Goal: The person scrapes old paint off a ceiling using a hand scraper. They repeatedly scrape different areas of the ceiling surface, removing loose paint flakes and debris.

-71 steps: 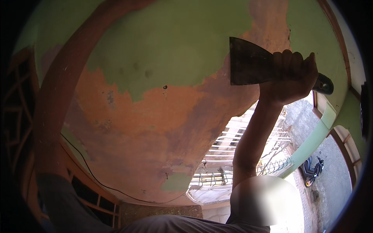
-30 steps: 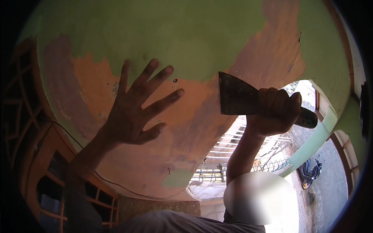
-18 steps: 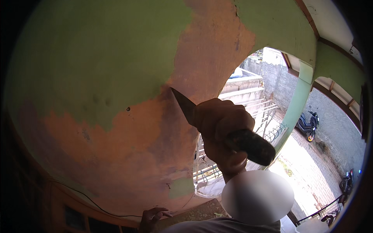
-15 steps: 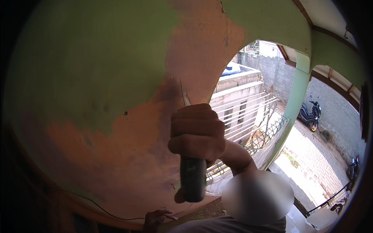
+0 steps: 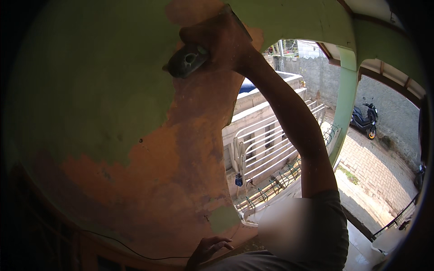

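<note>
My right hand [image 5: 221, 40] is raised high against the wall, its fingers wrapped round the dark handle of a scraper [image 5: 187, 62]. A hole shows in the handle's butt end, which points down and left. The thin blade lies beyond my knuckles, close to the wall near the top of the opening; whether its edge touches is unclear. The painted wall [image 5: 104, 90] is green, with a large bare orange-brown patch [image 5: 199, 131] below my hand. Low down, my left hand [image 5: 212, 247] is empty, fingers loosely stretched out beside the wall's lower part.
A wall opening on the right shows a white metal rack [image 5: 271, 140] and a green post [image 5: 346, 86]. Farther off, a scooter [image 5: 364, 118] stands on brick paving [image 5: 361, 158]. A thin dark cable [image 5: 131, 250] runs along the wall's bottom. A blurred patch covers part of the lower view.
My right hand has swung up and away with the scraper, from mid-wall to the top of the bare patch. The handle has turned from upright to slanting. My left hand stays low.
</note>
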